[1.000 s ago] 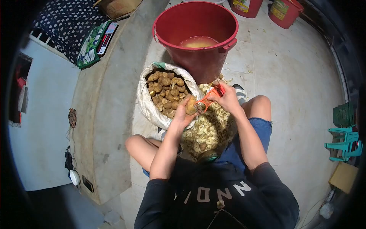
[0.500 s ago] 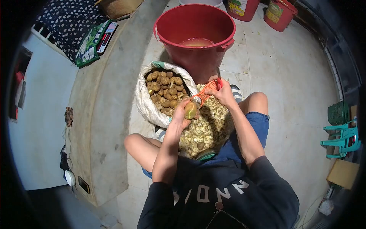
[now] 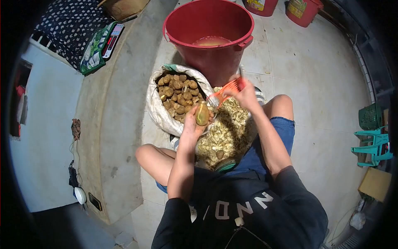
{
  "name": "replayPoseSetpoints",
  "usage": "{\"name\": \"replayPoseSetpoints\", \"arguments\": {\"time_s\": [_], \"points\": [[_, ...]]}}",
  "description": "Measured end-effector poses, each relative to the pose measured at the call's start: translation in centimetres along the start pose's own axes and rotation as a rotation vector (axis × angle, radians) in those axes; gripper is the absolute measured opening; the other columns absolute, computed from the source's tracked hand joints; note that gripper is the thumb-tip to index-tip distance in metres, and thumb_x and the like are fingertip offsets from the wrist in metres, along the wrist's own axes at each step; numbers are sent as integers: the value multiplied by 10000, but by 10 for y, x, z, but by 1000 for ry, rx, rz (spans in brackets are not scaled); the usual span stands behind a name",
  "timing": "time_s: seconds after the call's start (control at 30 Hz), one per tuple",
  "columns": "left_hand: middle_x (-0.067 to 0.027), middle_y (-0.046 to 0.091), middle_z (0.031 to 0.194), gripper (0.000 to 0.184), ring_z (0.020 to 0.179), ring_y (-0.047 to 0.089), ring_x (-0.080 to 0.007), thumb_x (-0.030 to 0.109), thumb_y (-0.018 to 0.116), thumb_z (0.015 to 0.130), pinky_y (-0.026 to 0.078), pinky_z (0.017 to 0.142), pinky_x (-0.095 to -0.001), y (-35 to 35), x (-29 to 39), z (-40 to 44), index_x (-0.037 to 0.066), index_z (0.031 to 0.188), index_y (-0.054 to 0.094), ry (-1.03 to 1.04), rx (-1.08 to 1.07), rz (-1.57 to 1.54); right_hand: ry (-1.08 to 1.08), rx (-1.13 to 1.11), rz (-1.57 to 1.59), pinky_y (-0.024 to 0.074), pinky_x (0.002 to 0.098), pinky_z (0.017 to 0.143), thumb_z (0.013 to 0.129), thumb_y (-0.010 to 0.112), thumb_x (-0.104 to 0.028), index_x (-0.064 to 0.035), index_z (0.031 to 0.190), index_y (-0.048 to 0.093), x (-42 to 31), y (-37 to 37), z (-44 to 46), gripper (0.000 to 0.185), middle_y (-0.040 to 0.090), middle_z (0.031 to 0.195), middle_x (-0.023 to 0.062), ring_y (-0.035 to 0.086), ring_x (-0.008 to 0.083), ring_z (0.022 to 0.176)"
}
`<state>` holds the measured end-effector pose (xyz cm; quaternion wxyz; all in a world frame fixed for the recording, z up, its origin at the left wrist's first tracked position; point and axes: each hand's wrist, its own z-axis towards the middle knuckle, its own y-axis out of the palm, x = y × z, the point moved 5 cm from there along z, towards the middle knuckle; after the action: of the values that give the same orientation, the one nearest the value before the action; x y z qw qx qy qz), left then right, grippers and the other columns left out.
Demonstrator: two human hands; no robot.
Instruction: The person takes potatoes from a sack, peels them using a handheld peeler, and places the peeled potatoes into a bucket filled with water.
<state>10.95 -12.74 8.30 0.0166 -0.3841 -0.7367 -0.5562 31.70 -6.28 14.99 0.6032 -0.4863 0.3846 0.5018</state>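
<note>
My left hand is closed around a brown potato-like tuber, which has a pale yellow-green streak down its side. In my right hand is an orange peeler with a slotted body, blurred by motion. A red piece with a thin dark tip also shows at that hand; its kind is unclear. The peeler's head is just up and right of the tuber, and I cannot tell if they touch. Beneath both hands lies a heap of pale peelings, with a small brown lump on it.
A white sack of brown tubers stands left of the peelings. Behind is a large red tub with some liquid inside. A green rim shows by my lap. Teal stools stand far right; a concrete ledge runs along the left.
The peeler has lifted slightly up and right, away from the tuber's upper end. The tuber has turned more upright in my left hand, showing its pale streak lengthwise. The view has shifted slightly.
</note>
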Motion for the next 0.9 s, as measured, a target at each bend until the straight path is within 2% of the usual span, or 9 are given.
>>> {"name": "replayPoseSetpoints", "arguments": {"time_s": [0.1, 0.3, 0.43, 0.53, 0.63, 0.7, 0.77, 0.83, 0.9], "points": [[-150, 638, 949, 315, 774, 638, -262, 271, 384, 994, 558, 718, -381, 14, -1, 3, 18, 1097, 540, 52, 318, -138, -339, -199, -230, 507, 339, 770, 734, 826, -135, -11, 1023, 599, -46, 30, -27, 387, 673, 884, 130, 658, 200, 868], [-144, 652, 972, 286, 801, 672, -242, 239, 429, 972, 579, 701, -402, -3, -4, -3, 26, 1113, 558, -86, -47, 140, 119, -50, 260, 501, 338, 743, 702, 843, -124, -41, 949, 599, 18, -4, 13, 357, 648, 849, 44, 610, 132, 814], [-114, 651, 870, 239, 714, 649, -226, 211, 459, 956, 576, 646, -395, 21, 3, -9, 26, 1057, 572, -11, 376, -84, -380, -197, -211, 501, 322, 758, 688, 852, -165, -29, 991, 599, -48, 33, -27, 417, 649, 847, 58, 634, 176, 823], [-115, 656, 890, 301, 746, 650, -235, 290, 431, 958, 539, 602, -384, -9, -7, -4, 40, 1029, 583, -95, -68, 219, 68, -48, 78, 513, 290, 731, 744, 805, -95, -4, 969, 571, 22, -4, 17, 336, 654, 848, 63, 636, 144, 804], [-118, 650, 869, 290, 721, 645, -241, 276, 436, 956, 537, 598, -377, 4, 1, -9, 30, 1029, 571, -58, 127, 73, 76, -150, 323, 513, 295, 741, 728, 823, -103, -19, 978, 579, -5, 9, 1, 360, 652, 846, 46, 626, 132, 801], [-119, 647, 855, 290, 708, 643, -247, 270, 434, 956, 550, 617, -389, 20, 2, -10, 21, 1038, 558, -35, 278, -44, -273, -296, -125, 505, 337, 780, 678, 873, -185, -42, 997, 604, -45, 32, -28, 441, 673, 886, 43, 623, 126, 855], [-139, 651, 802, 296, 695, 663, -225, 237, 435, 944, 573, 590, -337, 15, -1, -11, -16, 994, 580, 5, 269, 34, -237, -272, -234, 505, 329, 775, 672, 877, -186, -33, 1000, 603, -32, 29, -20, 454, 677, 895, 56, 623, 121, 858], [-122, 640, 789, 253, 669, 658, -219, 227, 460, 943, 577, 583, -347, 5, -4, -13, 4, 1003, 563, -102, 63, 199, 88, -87, 79, 504, 324, 774, 671, 876, -174, -28, 999, 604, 11, 5, 7, 450, 675, 894, 56, 619, 116, 852], [-106, 639, 773, 245, 623, 646, -205, 231, 465, 944, 573, 544, -359, 20, -3, -17, 13, 995, 566, -70, 150, 53, 120, -73, 255, 503, 321, 776, 677, 872, -172, -26, 1001, 604, 14, 1, 9, 446, 678, 885, 49, 619, 114, 856]]}}
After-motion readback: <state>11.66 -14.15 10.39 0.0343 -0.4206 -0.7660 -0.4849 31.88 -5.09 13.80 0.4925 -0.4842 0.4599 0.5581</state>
